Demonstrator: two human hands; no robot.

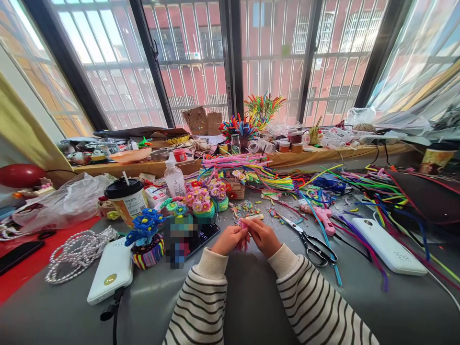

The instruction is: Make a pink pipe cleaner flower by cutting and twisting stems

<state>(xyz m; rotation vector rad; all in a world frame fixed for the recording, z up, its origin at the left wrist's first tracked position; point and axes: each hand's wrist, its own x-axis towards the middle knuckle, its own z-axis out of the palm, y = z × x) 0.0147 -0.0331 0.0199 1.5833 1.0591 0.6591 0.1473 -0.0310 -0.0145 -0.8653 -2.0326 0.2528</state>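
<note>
Both hands meet over the table in the middle of the head view. My left hand (232, 239) and my right hand (264, 236) are closed, fingertips together, on a small pink pipe-cleaner piece (243, 245). Fingers cover most of it, so its shape is unclear. Just beyond lie short colourful pipe-cleaner scraps (246, 209). To the right rest black-handled scissors (308, 242), blades partly apart, beside a blue pipe cleaner (328, 244). Pots of fuzzy flowers stand left of my hands, among them pink flowers (199, 197) and blue flowers (147, 224).
A phone (204, 239) lies left of my left hand. White power banks sit on the left (112, 268) and right (390, 244). A pink glue gun (322, 216), a lidded cup (127, 199), a bottle (174, 178) and pipe-cleaner bundles (237, 164) crowd the back.
</note>
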